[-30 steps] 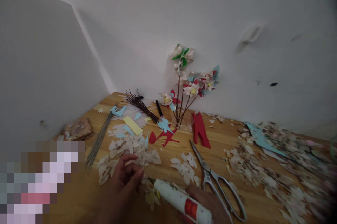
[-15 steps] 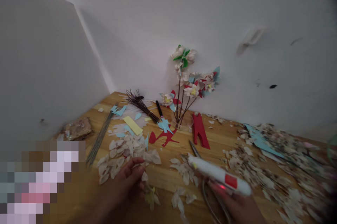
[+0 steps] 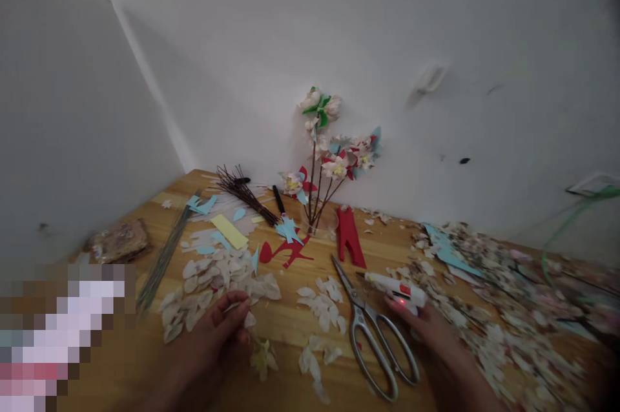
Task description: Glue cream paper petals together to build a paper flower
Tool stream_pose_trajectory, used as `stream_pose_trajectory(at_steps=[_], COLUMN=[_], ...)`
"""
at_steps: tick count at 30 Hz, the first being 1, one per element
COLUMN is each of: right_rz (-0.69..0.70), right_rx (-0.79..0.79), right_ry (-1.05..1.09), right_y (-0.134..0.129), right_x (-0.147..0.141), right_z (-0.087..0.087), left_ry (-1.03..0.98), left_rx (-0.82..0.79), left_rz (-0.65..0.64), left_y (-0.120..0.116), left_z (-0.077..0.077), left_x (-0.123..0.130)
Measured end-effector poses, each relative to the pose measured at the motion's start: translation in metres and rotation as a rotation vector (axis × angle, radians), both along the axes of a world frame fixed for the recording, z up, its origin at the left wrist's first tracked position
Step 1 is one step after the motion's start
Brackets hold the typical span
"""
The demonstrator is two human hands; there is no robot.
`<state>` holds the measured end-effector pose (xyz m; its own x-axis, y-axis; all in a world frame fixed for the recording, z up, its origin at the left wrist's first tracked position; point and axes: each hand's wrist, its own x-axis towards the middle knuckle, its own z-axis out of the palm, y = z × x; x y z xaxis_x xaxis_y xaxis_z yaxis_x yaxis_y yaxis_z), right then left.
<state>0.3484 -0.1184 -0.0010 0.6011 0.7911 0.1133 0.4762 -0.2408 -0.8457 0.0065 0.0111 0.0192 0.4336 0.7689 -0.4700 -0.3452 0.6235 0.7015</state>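
My left hand [image 3: 225, 328] is closed, thumb and fingers pinched on a small white petal [image 3: 250, 320]. Just below its fingertips is a flower with pale petals and a yellow centre [image 3: 263, 358]; whether the hand also touches it I cannot tell. My right hand [image 3: 426, 325] is closed on a white hot glue gun [image 3: 394, 287] with a red patch and a lit red light. The gun's dark nozzle points left, low over the table. Grey metal scissors [image 3: 361, 312] lie left of the gun, tips away from me. Loose petals [image 3: 322, 302] lie between the hands.
Several made flowers [image 3: 336, 166] on brown stems stand in a clear cup at the back. A red clip-shaped piece [image 3: 349, 237], red and blue scraps, brown stems [image 3: 247, 195], grey wires [image 3: 167, 257] and a petal heap [image 3: 208, 283] lie around. Petal-covered branches [image 3: 504, 309] spread at right.
The view has turned right. My right hand has moved the glue gun from over the scissors to their right side, uncovering them. My left hand keeps its pinch on the petal.
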Motion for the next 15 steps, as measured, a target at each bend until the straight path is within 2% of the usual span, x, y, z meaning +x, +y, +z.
stream_pose_trajectory(at_steps=[3,5,8,10,13,15], right_rz=[-0.005,-0.096,-0.299,-0.371,-0.325,-0.215], right_rx=[-0.012,0.011,0.110,0.237,0.458,0.491], right_ry=[-0.042,-0.111,-0.282,-0.389,-0.443,-0.430], right_y=[-0.002,-0.006,-0.016,-0.021,-0.019,-0.011], right_x=[0.007,0.011,0.010,0.002,-0.025,-0.051], right_z=[-0.003,0.001,0.016,0.029,0.041,0.040], left_ry=[0.002,0.007,0.025,0.032,0.037,0.042], left_rx=[0.022,0.044,0.055,0.055,0.055,0.065], left_rz=[0.015,0.026,0.003,-0.024,-0.021,0.005], left_y=[-0.001,-0.002,-0.002,-0.002,-0.001,-0.001], left_z=[0.002,0.002,0.002,0.000,-0.002,-0.002], left_x=[-0.001,-0.001,-0.001,0.000,0.001,0.001])
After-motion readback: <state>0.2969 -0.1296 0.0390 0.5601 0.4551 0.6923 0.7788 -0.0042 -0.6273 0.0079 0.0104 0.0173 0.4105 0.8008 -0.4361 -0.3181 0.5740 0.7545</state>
